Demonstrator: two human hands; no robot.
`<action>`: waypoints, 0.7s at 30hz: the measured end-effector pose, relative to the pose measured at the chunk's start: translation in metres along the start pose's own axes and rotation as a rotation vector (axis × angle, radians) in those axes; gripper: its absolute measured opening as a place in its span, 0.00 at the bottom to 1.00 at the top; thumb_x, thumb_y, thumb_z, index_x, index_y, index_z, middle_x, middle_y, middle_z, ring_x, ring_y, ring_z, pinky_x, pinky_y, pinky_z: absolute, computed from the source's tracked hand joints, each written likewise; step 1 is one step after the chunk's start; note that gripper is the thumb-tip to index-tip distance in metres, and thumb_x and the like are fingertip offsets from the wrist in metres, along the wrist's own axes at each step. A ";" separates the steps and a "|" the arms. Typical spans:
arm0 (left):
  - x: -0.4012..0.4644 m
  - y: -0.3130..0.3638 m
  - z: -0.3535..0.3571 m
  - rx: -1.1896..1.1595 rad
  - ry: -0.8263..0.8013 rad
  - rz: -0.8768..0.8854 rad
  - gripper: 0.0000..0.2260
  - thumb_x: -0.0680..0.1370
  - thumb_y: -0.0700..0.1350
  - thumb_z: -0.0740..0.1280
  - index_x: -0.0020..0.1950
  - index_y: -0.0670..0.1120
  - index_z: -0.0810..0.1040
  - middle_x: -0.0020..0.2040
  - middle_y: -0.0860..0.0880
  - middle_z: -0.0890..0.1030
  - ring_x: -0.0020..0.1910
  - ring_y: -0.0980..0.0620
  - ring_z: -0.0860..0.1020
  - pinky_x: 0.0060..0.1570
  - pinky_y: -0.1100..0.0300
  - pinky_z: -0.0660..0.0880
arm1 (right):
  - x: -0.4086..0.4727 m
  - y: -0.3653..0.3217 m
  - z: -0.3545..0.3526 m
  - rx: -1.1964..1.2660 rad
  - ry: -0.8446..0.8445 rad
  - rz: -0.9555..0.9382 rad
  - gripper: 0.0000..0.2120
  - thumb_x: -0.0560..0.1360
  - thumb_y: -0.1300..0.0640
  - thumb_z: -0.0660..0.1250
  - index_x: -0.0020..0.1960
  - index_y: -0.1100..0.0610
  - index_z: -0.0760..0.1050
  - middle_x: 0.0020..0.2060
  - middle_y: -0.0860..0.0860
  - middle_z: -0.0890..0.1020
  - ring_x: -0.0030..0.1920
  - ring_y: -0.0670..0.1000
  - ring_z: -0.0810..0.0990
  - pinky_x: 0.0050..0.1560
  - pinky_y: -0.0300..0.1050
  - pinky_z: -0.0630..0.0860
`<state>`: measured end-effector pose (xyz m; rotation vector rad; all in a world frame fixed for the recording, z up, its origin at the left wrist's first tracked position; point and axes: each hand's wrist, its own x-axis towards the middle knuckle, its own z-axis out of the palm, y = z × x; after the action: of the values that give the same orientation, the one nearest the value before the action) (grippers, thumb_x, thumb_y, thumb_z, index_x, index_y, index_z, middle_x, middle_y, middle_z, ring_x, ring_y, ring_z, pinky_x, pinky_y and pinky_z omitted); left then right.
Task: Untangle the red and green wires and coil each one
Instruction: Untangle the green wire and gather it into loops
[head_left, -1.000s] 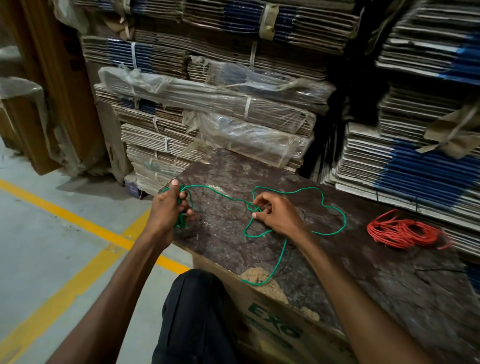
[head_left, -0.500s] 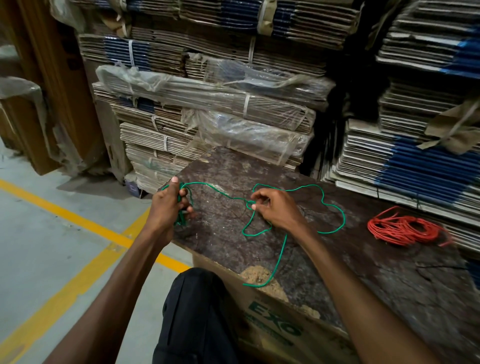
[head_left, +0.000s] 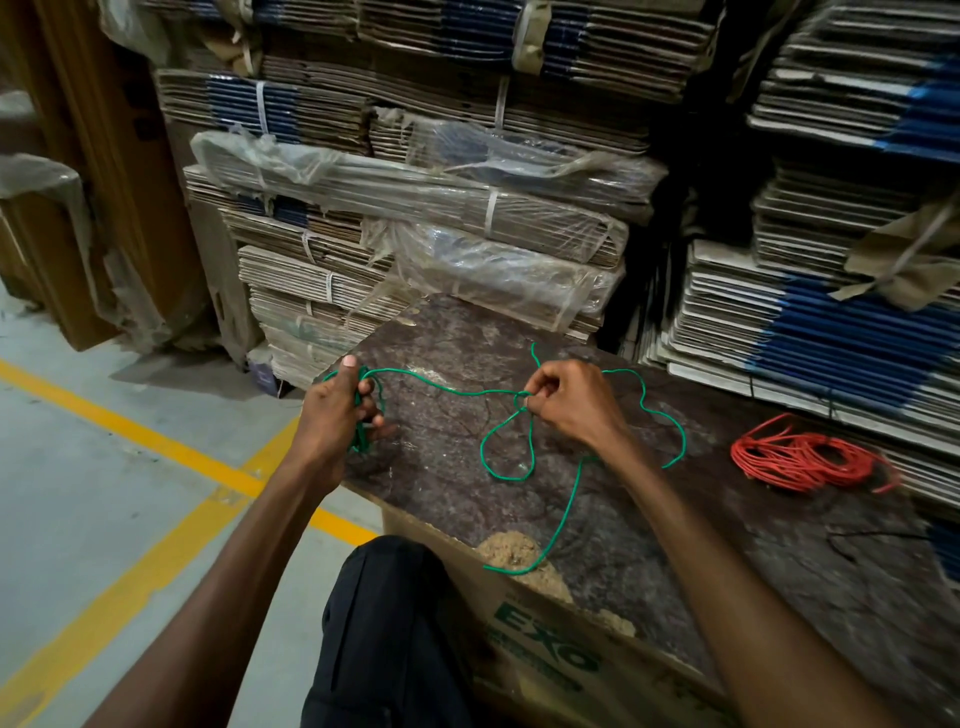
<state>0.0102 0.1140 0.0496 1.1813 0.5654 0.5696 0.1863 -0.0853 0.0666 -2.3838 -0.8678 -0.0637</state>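
Fingers (head_left: 530, 397) of our right hand (head_left: 576, 402) pinch the green wire (head_left: 441, 387) at its knot; our left hand (head_left: 337, 410), at nine o'clock, grips the coil.

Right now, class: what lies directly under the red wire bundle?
The red wire, coiled loosely, rests on the dark mottled board, apart from the green wire and both hands. The patch of board beneath the coil is mostly covered, so anything small lying there cannot be seen.
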 end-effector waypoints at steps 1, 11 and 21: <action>0.000 0.001 0.001 -0.001 0.003 0.003 0.19 0.82 0.56 0.58 0.37 0.46 0.69 0.26 0.51 0.67 0.25 0.53 0.70 0.50 0.40 0.75 | -0.001 -0.002 -0.005 -0.009 0.020 0.003 0.02 0.67 0.59 0.72 0.39 0.54 0.82 0.31 0.48 0.79 0.33 0.45 0.75 0.34 0.40 0.65; -0.002 0.005 0.010 0.045 -0.014 0.035 0.20 0.82 0.57 0.58 0.36 0.45 0.69 0.25 0.52 0.68 0.24 0.52 0.70 0.41 0.51 0.76 | -0.007 -0.007 -0.026 0.637 0.019 0.243 0.14 0.76 0.71 0.62 0.35 0.58 0.74 0.31 0.55 0.77 0.24 0.41 0.77 0.28 0.38 0.79; -0.002 0.011 0.011 0.059 -0.031 0.048 0.20 0.83 0.57 0.56 0.37 0.46 0.69 0.24 0.53 0.67 0.26 0.52 0.69 0.40 0.53 0.75 | -0.021 0.006 -0.035 0.685 -0.048 0.272 0.12 0.70 0.77 0.66 0.50 0.67 0.79 0.30 0.52 0.73 0.27 0.44 0.72 0.31 0.36 0.79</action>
<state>0.0153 0.1080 0.0635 1.2600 0.5320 0.5779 0.1784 -0.1206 0.0874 -1.8302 -0.4699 0.3456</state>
